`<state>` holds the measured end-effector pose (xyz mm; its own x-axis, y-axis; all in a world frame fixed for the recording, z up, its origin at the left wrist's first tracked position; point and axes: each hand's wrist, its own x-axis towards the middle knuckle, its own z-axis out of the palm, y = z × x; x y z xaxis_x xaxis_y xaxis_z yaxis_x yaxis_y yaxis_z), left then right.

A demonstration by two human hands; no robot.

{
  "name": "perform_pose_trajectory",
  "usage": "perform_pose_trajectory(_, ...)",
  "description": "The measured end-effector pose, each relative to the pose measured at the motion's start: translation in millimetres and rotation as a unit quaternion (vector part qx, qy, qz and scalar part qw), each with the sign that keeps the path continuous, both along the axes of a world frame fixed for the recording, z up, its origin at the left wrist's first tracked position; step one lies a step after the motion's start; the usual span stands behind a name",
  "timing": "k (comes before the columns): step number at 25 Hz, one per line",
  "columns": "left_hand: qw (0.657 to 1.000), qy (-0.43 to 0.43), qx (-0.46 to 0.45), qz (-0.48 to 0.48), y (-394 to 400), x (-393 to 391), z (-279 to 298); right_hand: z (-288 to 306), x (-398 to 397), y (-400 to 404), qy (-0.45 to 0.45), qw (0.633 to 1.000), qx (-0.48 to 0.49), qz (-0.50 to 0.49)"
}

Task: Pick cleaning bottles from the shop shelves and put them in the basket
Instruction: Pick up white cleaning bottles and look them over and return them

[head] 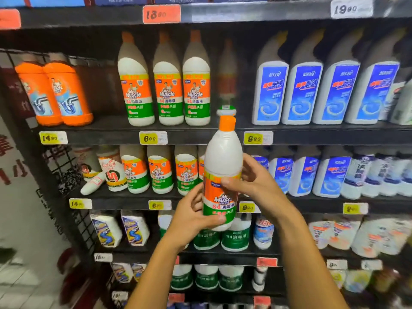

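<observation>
Bottle [223, 175], white with an orange cap, is held upright in front of the dark shelves [200, 132] of a shop aisle, about level with the second row. Rows of cleaners fill each shelf, with yellow price tags [153, 138] on the edges. The left hand [194, 217] grips its lower label from the left; the right hand [252, 181] wraps the middle, thumb across the front. The lowest shelves are blurred. No basket shows.

Yellow price tags [153, 138] clipped along black shelf edges; red price tag [161, 14] on the top rail; black wire grid panel [66, 172] at the left end; pale floor [20, 270], possibly tiled, blurred.
</observation>
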<state>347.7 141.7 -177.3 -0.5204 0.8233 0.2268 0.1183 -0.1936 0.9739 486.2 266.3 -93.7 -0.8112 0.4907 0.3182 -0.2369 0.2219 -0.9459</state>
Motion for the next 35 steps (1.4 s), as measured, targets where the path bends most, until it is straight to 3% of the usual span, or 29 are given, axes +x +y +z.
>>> perform_pose_trajectory(13,0.993,0.107,-0.023,0.046,-50.2,-41.7,-14.0,-36.3,-38.1,-72.3,0.022,0.988,0.153,-0.011)
perform_pose_trajectory(23,0.998,0.064,-0.008,-0.004,-78.3,-52.4,-24.9,-39.2,-47.7,-108.8,0.023,0.983,0.182,-0.034)
perform_pose_trajectory(27,0.997,0.053,-0.030,-0.052,-97.3,-57.3,-23.5,-34.5,-53.9,-119.3,0.031,0.988,0.147,-0.042)
perform_pose_trajectory(32,0.988,-0.025,-0.026,-0.149,-117.5,-49.0,-15.8,-36.4,-58.1,-126.9,0.072,0.994,0.007,-0.077)
perform_pose_trajectory(35,0.988,-0.039,-0.034,-0.143,-125.9,-39.8,-14.7,-37.5,-56.8,-127.9,0.056,0.994,-0.048,-0.081)
